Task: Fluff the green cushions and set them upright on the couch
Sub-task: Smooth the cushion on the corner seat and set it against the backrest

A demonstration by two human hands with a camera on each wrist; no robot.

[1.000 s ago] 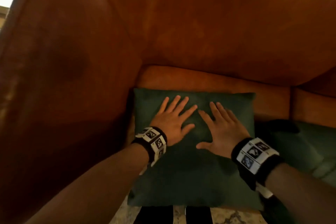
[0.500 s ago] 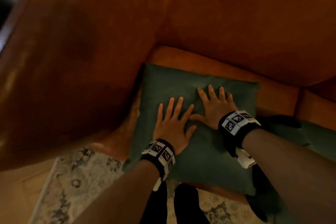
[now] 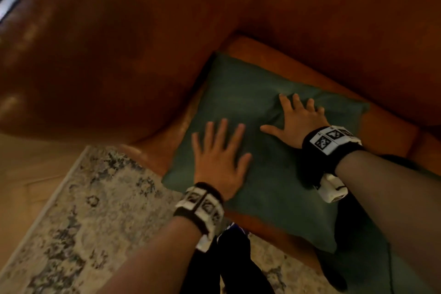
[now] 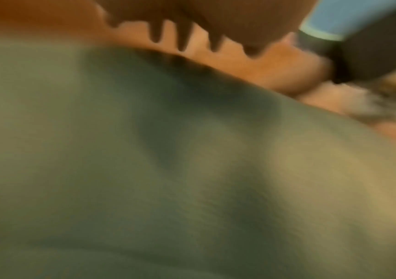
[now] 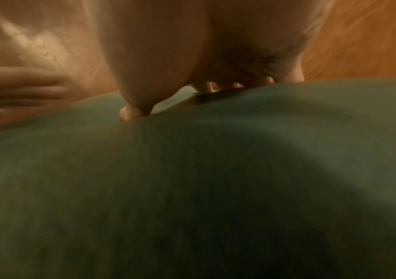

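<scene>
1. Since a second ago, right hand has slid toward the backrest; left hand has drawn nearer.
2. Both press, fingers spread, on the green cushion.
3. It lies flat in the couch corner.

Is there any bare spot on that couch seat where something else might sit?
A bare strip of orange seat runs between the green cushion and the backrest. The cushion top is crowded: left hand and right hand press flat on it. A second green cushion lies right.
</scene>
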